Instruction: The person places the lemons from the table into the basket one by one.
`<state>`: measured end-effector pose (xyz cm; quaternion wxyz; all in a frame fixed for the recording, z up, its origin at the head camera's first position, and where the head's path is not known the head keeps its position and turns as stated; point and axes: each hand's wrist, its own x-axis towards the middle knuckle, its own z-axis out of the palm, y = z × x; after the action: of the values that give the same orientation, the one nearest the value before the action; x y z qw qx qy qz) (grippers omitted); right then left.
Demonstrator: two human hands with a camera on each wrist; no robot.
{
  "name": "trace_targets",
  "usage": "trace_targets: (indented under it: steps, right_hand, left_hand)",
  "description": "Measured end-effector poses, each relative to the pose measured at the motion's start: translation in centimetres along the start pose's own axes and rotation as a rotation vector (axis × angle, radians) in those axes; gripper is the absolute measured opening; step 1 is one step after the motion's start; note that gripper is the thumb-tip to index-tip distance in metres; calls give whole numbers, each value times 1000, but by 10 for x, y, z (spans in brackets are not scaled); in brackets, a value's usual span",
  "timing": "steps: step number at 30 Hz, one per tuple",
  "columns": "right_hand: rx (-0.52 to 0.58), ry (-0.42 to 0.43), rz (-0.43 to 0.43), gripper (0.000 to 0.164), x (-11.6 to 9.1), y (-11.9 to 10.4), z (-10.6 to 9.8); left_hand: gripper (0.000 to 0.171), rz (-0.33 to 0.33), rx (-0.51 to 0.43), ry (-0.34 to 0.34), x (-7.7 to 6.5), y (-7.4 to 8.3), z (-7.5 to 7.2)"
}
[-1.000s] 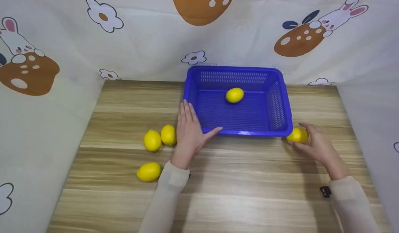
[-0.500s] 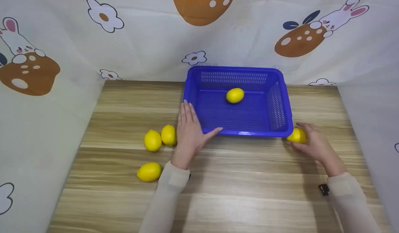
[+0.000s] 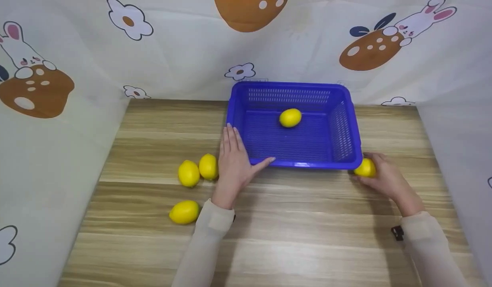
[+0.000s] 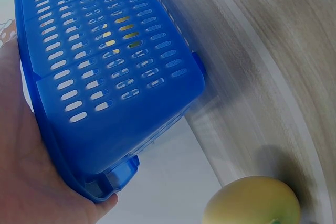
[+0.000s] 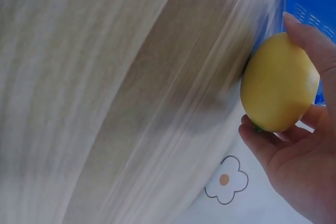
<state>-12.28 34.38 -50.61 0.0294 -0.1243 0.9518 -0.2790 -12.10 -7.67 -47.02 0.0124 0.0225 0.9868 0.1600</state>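
Observation:
A blue plastic basket point(image 3: 286, 139) stands at the back of the table with one lemon point(image 3: 290, 118) inside. My left hand point(image 3: 234, 165) rests on its front left corner, fingers straight along the left rim and thumb spread along the front rim. In the left wrist view the palm lies against the basket's rim point(image 4: 47, 140). By the front right corner, my right hand point(image 3: 389, 179) holds another lemon point(image 3: 365, 168). The right wrist view has thumb and fingers on opposite sides of this lemon point(image 5: 281, 83), with the basket wall just behind it.
Left of my left hand, two lemons lie close together, the nearer-to-basket lemon point(image 3: 208, 166) beside the other lemon point(image 3: 188, 173). A further lemon point(image 3: 184, 212) lies in front of them, by the left sleeve. A patterned cloth point(image 3: 182, 59) hangs behind the wooden table point(image 3: 294, 239).
My right hand has shifted slightly left with its fingers closing in round the lemon, which has moved a little toward the basket corner. The left hand and the basket stay put.

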Motion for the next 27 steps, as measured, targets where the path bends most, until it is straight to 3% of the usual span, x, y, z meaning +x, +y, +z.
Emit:
trace_targets:
  steps: [8,17,27]
  right_hand:
    - [29,-37,54,83,-1,0,3]
    - [71,-45,111,84,-2,3,7]
    - [61,4,114,71,-2,3,9]
  left_hand:
    - [136,8,-56,33,-1,0,1]
    - [136,-4,-48,8,0,0,1]
    - [136,7,-38,24,-1,-1,0]
